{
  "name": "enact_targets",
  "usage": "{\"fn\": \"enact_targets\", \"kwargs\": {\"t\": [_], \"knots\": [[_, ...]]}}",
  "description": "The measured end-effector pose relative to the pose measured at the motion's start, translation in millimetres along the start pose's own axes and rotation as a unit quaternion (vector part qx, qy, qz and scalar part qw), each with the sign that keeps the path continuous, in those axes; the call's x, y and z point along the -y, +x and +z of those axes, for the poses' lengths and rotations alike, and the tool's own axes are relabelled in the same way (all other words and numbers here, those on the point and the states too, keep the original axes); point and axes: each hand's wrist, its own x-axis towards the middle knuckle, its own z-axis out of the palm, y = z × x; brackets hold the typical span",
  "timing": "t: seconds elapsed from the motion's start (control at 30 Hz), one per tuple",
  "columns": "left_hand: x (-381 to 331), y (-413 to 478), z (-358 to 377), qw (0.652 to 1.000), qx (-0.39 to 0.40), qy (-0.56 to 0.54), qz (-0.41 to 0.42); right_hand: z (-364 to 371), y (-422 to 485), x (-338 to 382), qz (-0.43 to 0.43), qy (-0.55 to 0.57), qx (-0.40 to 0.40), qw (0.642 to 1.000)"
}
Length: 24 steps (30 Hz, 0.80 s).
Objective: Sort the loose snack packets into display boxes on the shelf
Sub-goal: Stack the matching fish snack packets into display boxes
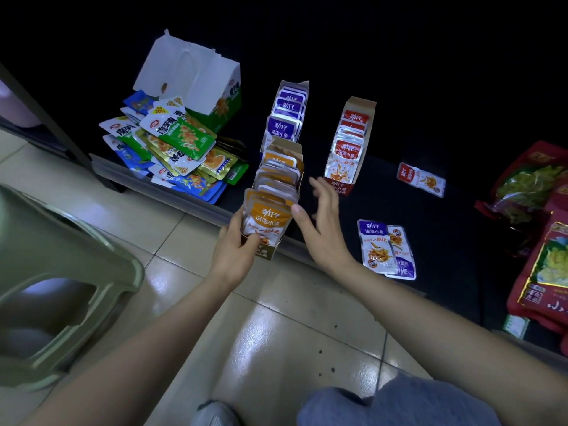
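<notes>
An orange display box full of orange snack packets sits at the front edge of the dark shelf. My left hand grips the box's front end, thumb on the front packet. My right hand hovers just right of the box with fingers spread, holding nothing. Behind it stand a purple box and a red box, both filled. Loose on the shelf lie a red packet and two purple packets.
A heap of green, blue and gold packets lies at the left beside a white-and-green carton. Large red bags fill the right side. A grey plastic stool stands on the tiled floor at my left.
</notes>
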Motion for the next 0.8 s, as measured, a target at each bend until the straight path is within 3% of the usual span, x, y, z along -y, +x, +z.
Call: {"fn": "enact_targets", "kwargs": {"t": [0.1, 0.2, 0.57, 0.8], "knots": [[-6.3, 1.4, 6.8, 1.000, -0.008, -0.003, 0.000, -4.7, -7.2, -0.8, 0.193, 0.103, 0.122, 0.968], [-17.9, 4.8, 18.1, 1.000, -0.011, 0.006, 0.018, -8.0, -9.2, 3.4, 0.203, 0.169, 0.182, 0.947], [-62.8, 52.7, 59.8, 0.996, -0.017, 0.088, 0.003, -27.1, 32.8, -7.0, 0.192, 0.191, 0.071, 0.960], [-39.3, 37.1, 75.8, 0.988, -0.020, 0.113, 0.100, -17.5, 2.1, -32.8, 0.188, 0.217, 0.016, 0.958]]}}
